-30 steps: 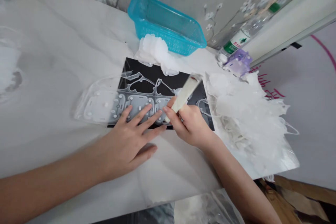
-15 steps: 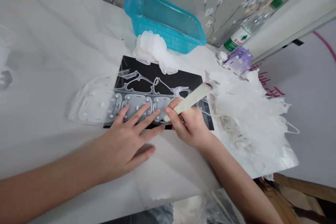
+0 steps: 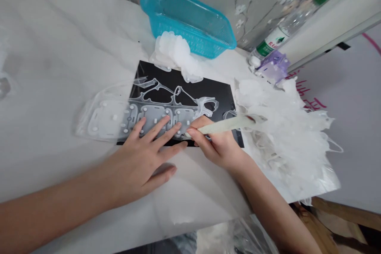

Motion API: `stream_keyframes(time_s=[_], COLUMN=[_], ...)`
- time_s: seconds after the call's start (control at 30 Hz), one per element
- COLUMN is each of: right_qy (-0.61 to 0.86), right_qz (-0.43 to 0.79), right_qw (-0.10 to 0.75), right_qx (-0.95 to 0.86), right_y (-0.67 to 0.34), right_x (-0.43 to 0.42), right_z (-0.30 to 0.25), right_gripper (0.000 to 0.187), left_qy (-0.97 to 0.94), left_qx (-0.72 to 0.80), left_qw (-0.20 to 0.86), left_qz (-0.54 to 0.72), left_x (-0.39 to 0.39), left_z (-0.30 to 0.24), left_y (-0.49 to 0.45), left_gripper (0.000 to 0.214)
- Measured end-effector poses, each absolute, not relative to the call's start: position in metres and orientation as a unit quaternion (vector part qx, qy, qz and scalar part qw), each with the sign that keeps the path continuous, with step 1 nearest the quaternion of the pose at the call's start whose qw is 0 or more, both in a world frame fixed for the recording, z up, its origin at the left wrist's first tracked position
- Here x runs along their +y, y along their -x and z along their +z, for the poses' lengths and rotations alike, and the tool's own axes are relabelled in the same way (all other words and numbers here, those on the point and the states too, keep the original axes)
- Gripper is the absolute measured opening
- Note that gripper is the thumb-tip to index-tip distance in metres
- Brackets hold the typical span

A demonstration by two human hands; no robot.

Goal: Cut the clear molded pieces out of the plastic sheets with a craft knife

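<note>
Around the black board (image 3: 214,91), a white marble-patterned desk (image 3: 59,59) is carrying everything in view. Beyond the board, a turquoise plastic basket (image 3: 184,16) is sitting against a floral-papered wall (image 3: 247,12), while a bunch of clear plastic offcuts (image 3: 175,57) is resting between basket and board. To the right of the board, a much larger heap of clear plastic trimmings (image 3: 285,139) is spreading across the desk, and past that heap a water bottle (image 3: 276,37) is sitting near a purple packet (image 3: 274,67).

On the board, a clear moulded plastic sheet (image 3: 154,117), studded with small pegs and divided into linked panels, is lying flat and running off the board's left edge onto the desk. The left hand (image 3: 139,158) is resting open on the sheet, its fingers spread across the panels and pinning them down. The right hand (image 3: 218,147) is closed on a pale strip (image 3: 229,126), pinching it between thumb and fingers. The strip's near end is reaching down to the sheet just beside the left fingertips, while its far end, marked reddish, is pointing out over the heap.

The step in hand looks like working along the panels with the strip. The next move seems to call for the left hand staying firmly on the sheet.
</note>
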State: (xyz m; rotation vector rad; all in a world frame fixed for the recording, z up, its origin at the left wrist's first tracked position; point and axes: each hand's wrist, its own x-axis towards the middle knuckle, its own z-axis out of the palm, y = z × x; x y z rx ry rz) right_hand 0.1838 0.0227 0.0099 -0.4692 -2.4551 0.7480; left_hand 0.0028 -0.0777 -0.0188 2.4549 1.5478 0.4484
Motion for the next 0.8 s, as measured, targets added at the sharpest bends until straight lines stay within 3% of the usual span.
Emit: stream_keyframes(time_s=[0.3, 0.6, 0.8], right_qy=[0.162, 0.267, 0.258], right_qz=[0.324, 0.506, 0.397], right_qw=[0.273, 0.203, 0.217], right_qx=[-0.891, -0.795, -0.854], right_y=[-0.187, -0.193, -0.193], right_x=[0.028, 0.034, 0.039], right_z=[0.009, 0.014, 0.009], right_gripper=[0.011, 0.017, 0.015], left_qy=[-0.833, -0.843, -0.846], left_qx=[0.524, 0.511, 0.511], left_qw=[0.097, 0.100, 0.091], left_qz=[0.146, 0.139, 0.122], left_x=[-0.077, -0.075, -0.074], left_z=[-0.018, -0.018, -0.018], left_y=[-0.003, 0.003, 0.004], left_gripper=[0.052, 0.054, 0.056])
